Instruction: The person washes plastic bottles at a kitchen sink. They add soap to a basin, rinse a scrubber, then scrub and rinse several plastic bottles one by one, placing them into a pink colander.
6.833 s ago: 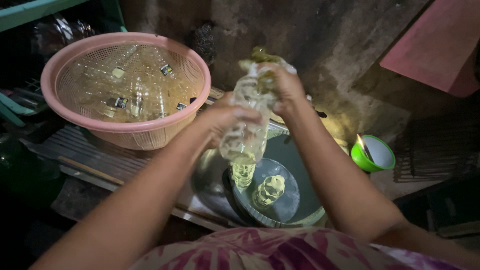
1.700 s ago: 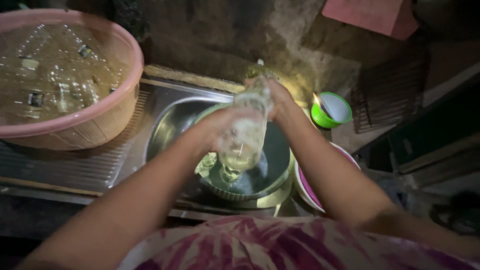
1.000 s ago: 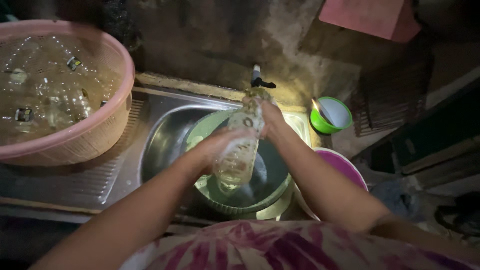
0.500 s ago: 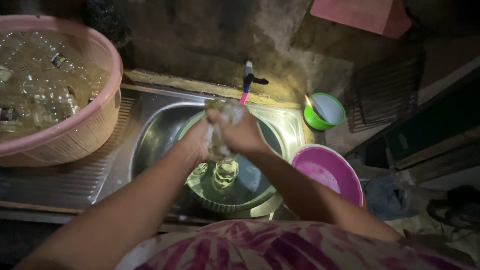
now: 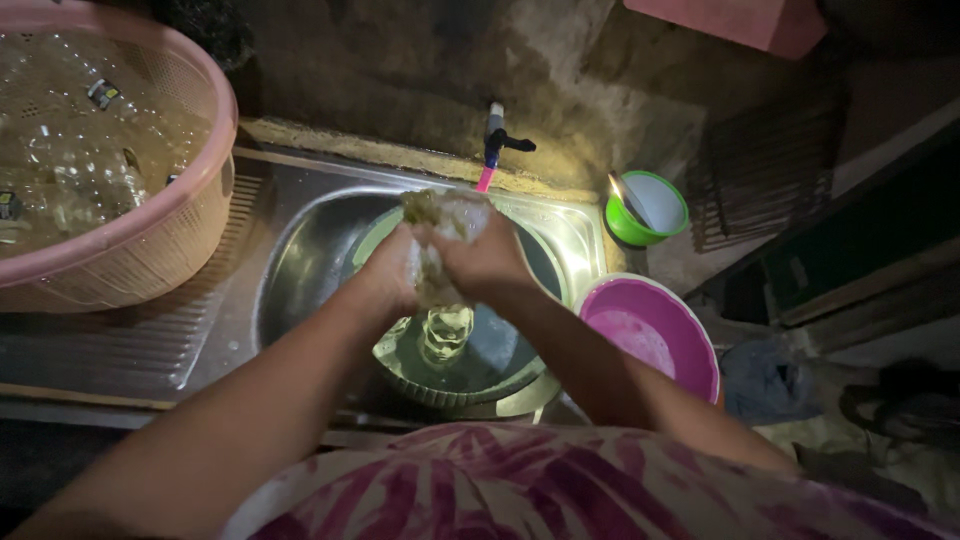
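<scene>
Both my hands meet over the steel sink (image 5: 300,240). My left hand (image 5: 392,268) and my right hand (image 5: 487,262) are wrapped around a clear plastic bottle (image 5: 440,240), which is mostly hidden by my fingers. A green scrub pad (image 5: 420,205) shows at its upper end. Below my hands a dark green basin (image 5: 470,370) sits in the sink, with another clear bottle (image 5: 446,333) standing in its water.
A pink mesh basket (image 5: 150,240) full of clear bottles rests on the drainboard at left. A tap with a pink spout (image 5: 492,140) juts from the wall. A small green bowl (image 5: 648,208) and a magenta basin (image 5: 650,335) stand at right.
My hands have closed together over the bottle and lowered it toward the basin; earlier they held it tilted and higher. The camera view has shifted right, and the basket now lies at the left edge.
</scene>
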